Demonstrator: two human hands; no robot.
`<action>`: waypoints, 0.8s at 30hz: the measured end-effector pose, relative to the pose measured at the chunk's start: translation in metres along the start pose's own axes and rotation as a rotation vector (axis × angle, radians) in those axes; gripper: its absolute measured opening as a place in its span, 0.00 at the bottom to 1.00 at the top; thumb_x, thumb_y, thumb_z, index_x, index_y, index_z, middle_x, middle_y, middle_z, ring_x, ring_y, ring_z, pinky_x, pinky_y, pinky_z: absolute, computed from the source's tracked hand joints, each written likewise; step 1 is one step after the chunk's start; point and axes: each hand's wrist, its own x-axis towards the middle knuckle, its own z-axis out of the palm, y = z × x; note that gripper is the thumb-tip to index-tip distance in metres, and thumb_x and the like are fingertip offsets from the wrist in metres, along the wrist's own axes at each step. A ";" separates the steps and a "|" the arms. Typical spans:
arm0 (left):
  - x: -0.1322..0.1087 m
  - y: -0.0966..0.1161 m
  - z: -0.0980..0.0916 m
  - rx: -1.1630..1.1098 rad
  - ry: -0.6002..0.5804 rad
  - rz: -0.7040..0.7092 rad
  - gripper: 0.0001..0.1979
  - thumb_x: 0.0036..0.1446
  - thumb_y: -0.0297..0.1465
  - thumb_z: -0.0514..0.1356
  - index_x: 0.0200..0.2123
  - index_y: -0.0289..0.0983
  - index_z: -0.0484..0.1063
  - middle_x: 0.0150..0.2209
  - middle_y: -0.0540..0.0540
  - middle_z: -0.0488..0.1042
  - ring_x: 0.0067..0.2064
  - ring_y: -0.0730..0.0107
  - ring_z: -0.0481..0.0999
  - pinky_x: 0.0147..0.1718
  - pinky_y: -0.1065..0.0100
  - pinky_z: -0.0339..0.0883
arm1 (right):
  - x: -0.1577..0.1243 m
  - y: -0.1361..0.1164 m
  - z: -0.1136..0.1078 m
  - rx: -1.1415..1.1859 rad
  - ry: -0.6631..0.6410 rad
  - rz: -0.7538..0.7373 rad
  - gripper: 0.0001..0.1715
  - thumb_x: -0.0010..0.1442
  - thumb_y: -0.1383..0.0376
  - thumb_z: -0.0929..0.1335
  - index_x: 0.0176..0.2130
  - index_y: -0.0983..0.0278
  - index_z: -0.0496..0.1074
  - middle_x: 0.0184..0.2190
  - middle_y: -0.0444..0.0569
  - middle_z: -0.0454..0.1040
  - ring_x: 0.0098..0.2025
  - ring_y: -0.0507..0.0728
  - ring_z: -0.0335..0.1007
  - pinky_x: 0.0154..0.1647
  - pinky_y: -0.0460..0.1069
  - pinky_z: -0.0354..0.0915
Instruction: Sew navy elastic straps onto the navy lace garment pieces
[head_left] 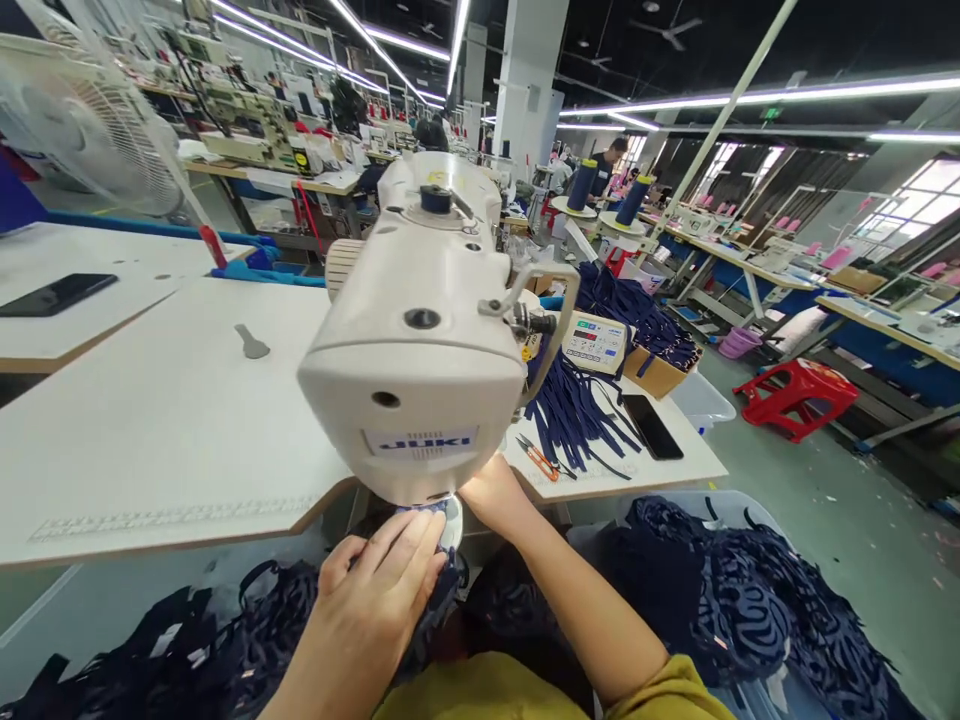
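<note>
A white sewing machine (pixel 409 370) stands in the middle, its head hiding the needle area. Just below that head, my left hand (pixel 386 575) presses navy fabric (pixel 439 605) with its fingers together. The fabric hangs down beneath the hand. My right hand (pixel 491 495) reaches in at the right side of the machine head; its fingertips are hidden behind the machine, so what they touch does not show. A bundle of navy straps (pixel 566 405) lies on the table to the right, near orange-handled thread snips (pixel 541 462).
Phones lie on the right (pixel 652 427) and far left (pixel 58 295). A metal plate (pixel 252 342) rests on the white table (pixel 165 420). Bins of navy garments flank my lap. A red stool (pixel 796 396) stands right; a person (pixel 606 172) is in the background.
</note>
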 end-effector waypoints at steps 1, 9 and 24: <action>0.000 0.001 0.000 0.008 0.003 -0.008 0.15 0.61 0.31 0.55 0.52 0.38 0.69 0.48 0.47 0.77 0.48 0.68 0.74 0.41 0.66 0.57 | 0.001 0.002 0.002 -0.018 0.012 -0.004 0.11 0.57 0.69 0.64 0.39 0.61 0.73 0.28 0.45 0.75 0.34 0.56 0.71 0.41 0.50 0.67; 0.006 0.008 -0.001 -0.007 0.028 -0.091 0.13 0.63 0.28 0.53 0.49 0.39 0.71 0.46 0.49 0.78 0.45 0.69 0.75 0.42 0.65 0.55 | 0.005 0.011 0.005 -0.062 0.020 0.020 0.10 0.57 0.66 0.65 0.40 0.60 0.74 0.32 0.48 0.78 0.38 0.58 0.73 0.44 0.52 0.67; 0.011 0.011 -0.004 -0.026 0.066 -0.100 0.12 0.62 0.28 0.54 0.48 0.38 0.71 0.45 0.49 0.78 0.44 0.71 0.76 0.42 0.65 0.55 | 0.003 0.016 0.004 -0.108 -0.053 0.091 0.09 0.58 0.64 0.64 0.36 0.60 0.74 0.27 0.48 0.75 0.33 0.58 0.69 0.39 0.53 0.66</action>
